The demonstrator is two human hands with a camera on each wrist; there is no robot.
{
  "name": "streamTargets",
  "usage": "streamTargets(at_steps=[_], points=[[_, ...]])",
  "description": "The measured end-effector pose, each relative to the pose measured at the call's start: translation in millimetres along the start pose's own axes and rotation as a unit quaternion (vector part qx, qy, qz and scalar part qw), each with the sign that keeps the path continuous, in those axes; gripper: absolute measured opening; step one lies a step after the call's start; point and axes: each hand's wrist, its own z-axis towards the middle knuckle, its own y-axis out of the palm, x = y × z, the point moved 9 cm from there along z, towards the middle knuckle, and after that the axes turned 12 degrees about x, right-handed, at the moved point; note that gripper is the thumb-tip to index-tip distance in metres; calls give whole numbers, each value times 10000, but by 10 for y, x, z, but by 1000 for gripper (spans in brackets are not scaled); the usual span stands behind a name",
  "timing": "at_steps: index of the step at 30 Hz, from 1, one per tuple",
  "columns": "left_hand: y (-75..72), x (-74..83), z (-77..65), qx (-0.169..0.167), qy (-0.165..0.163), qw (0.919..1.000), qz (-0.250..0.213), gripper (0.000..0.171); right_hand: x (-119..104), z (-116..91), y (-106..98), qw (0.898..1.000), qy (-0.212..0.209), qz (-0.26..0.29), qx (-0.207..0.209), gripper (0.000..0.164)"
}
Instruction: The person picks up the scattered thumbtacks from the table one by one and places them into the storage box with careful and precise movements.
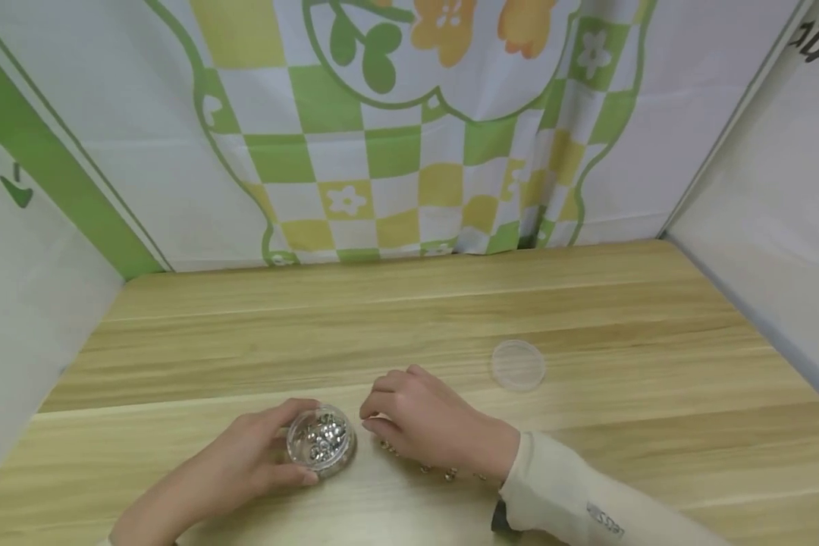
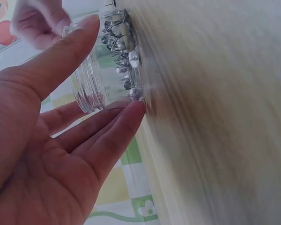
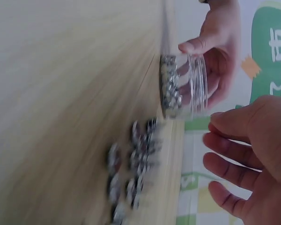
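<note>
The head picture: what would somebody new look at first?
Probably the big checked cloth with orange flowers, hanging behind the wooden table. Next, perhaps, the clear round jar of shiny metal pieces, held in the left grip. A clear disc lies farther back, to the right.

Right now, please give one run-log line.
left hand: holds clear jar | right hand: beside jar | metal pieces: in jar and on table | clear lid: on table

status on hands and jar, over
Left hand grips jar; right hand close beside it. Metal pieces in jar, more on table. Lid off, nothing covering jar.
</note>
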Motion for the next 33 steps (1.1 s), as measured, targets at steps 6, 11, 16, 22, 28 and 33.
streamTargets(at_steps=[6, 11, 16, 22, 28, 33], points=[[5, -22, -11, -25, -145, 9999, -26, 74, 62, -116, 53, 9992, 133, -34, -367, 9], [7, -25, -17, -21, -198, 9998, -16, 74, 47, -170, 185, 9969, 172, -137, -749, 7], [2, -8, -6, 6, -148, 9999, -32, 74, 27, -128, 186, 9975, 180, -193, -660, 6], [13, -13, -24, -41, -102, 9999, 52, 74, -158, 136, 45, 10000, -12, -21, -23, 7], [17, 10, -30, -175, 36, 9998, -120, 64, -392, 353, 169, 9989, -456, -71, 84, 10], [18, 30, -14, -217, 116, 9993, -290, 62, -443, 390, 216, 9981, -592, -80, 140, 10]])
